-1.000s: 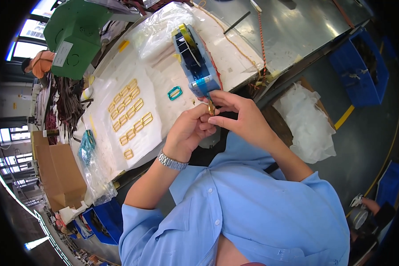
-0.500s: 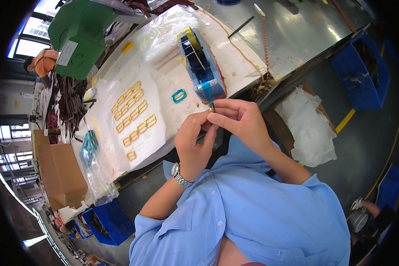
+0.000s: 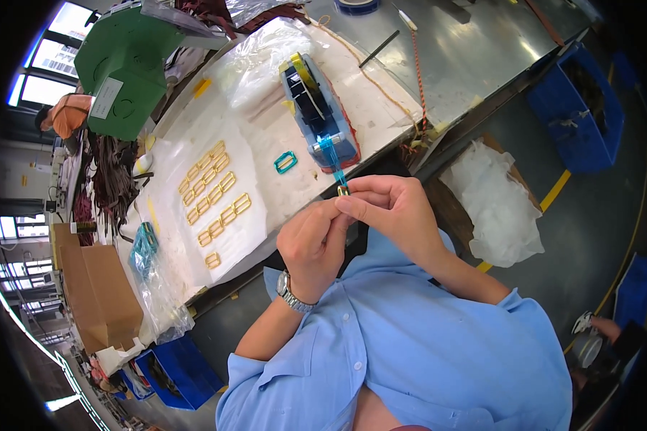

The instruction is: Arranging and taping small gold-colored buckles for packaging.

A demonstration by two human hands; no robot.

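Observation:
My left hand (image 3: 310, 244) and my right hand (image 3: 399, 215) meet just off the bench's front edge, fingers pinched around a small gold buckle (image 3: 343, 191) that is mostly hidden by them. A strip of clear blue tape (image 3: 338, 167) runs from the buckle up to the front of a blue-grey tape dispenser (image 3: 333, 118). Left of the dispenser lies a buckle wrapped in blue tape (image 3: 285, 162). Several bare gold buckles (image 3: 225, 216) lie in rows on a white sheet (image 3: 255, 228).
A green machine (image 3: 126, 72) stands at the far left, near dark straps (image 3: 111, 165). A plastic bag with blue things (image 3: 145, 251) lies by a cardboard box (image 3: 104, 294). Blue bins (image 3: 582, 108) and a box with crumpled white plastic (image 3: 492, 208) are on the floor. A person (image 3: 68, 115) works beyond.
Both hands have drawn the buckle slightly toward me, away from the dispenser. More blue tape now shows stretched between them. The view has shifted a little.

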